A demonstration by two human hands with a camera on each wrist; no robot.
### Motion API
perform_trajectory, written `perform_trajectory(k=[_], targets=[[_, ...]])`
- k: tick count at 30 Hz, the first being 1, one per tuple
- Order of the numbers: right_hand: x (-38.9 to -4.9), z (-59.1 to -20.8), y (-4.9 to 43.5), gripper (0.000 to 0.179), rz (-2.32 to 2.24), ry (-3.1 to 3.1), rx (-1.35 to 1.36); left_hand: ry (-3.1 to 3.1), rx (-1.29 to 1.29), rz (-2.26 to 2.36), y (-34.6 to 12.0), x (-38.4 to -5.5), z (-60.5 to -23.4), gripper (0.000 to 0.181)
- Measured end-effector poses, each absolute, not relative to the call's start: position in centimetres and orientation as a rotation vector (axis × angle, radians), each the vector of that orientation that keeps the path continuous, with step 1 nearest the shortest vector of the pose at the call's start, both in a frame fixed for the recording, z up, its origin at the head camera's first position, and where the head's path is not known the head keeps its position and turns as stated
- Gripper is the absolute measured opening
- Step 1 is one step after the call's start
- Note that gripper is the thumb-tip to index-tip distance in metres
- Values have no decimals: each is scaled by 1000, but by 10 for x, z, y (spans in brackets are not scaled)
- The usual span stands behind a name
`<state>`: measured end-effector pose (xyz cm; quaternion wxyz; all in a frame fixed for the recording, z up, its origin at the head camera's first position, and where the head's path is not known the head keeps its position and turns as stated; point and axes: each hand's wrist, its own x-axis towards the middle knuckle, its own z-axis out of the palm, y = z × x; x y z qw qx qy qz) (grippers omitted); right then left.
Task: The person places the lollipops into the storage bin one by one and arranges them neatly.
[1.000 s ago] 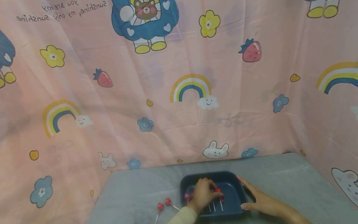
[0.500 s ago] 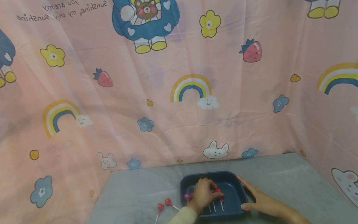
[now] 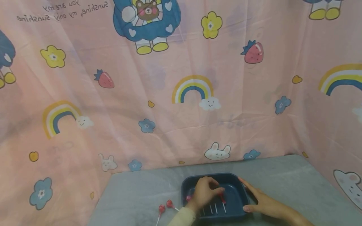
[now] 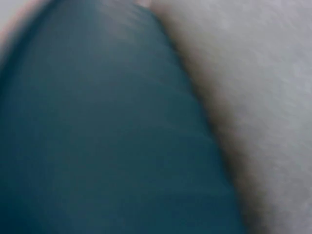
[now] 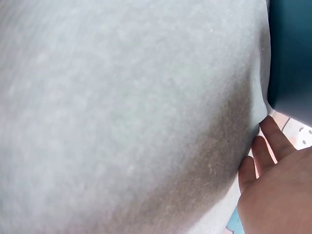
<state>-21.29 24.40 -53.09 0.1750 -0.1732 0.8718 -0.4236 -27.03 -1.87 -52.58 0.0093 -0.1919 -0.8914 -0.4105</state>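
A dark blue tray (image 3: 236,216) stands near the front of the table in the head view. My left hand (image 3: 202,194) is over its left half, bent, with the thumb just above a red lollipop (image 3: 222,198) lying inside. No lollipop shows in its grasp. Several white lollipop sticks (image 3: 216,208) show side by side below this hand, their heads mostly hidden by it. A pinkish lollipop head (image 3: 189,198) peeks out at its left. My right hand (image 3: 264,202) rests against the tray's right end, fingers nearly straight and thumb spread. Those fingers (image 5: 263,153) also show in the right wrist view.
Two red lollipops, one farther left (image 3: 161,208) and one nearer the tray (image 3: 169,204), lie on the grey table cover (image 3: 135,188). A pink printed curtain (image 3: 121,141) hangs behind and to the right. The left wrist view is blurred and mainly shows the tray's wall (image 4: 112,131).
My left hand has risen slightly from the rightmost lollipop, which it was touching before and which stays in the tray. The right hand has kept its place.
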Motion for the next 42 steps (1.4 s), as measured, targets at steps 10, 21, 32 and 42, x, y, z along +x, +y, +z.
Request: perform_trajectory(k=[10,21,32,42], targets=[[-215,-530,242,91,-1181,2489,-461,-2667,-597,-1508,-44,-265,-479,29],[-216,-531,242,91,-1215,2453,-442,-2630,-509,-1390,-100,-255,-451,27],[-216,-532,242,90,-1246,2419,-399,-2526,-432,-1329,-162,-240,-446,22],[-219,-534,241,92,-1227,2412,-346,-2522,-330,-1365,-215,-232,-467,22]])
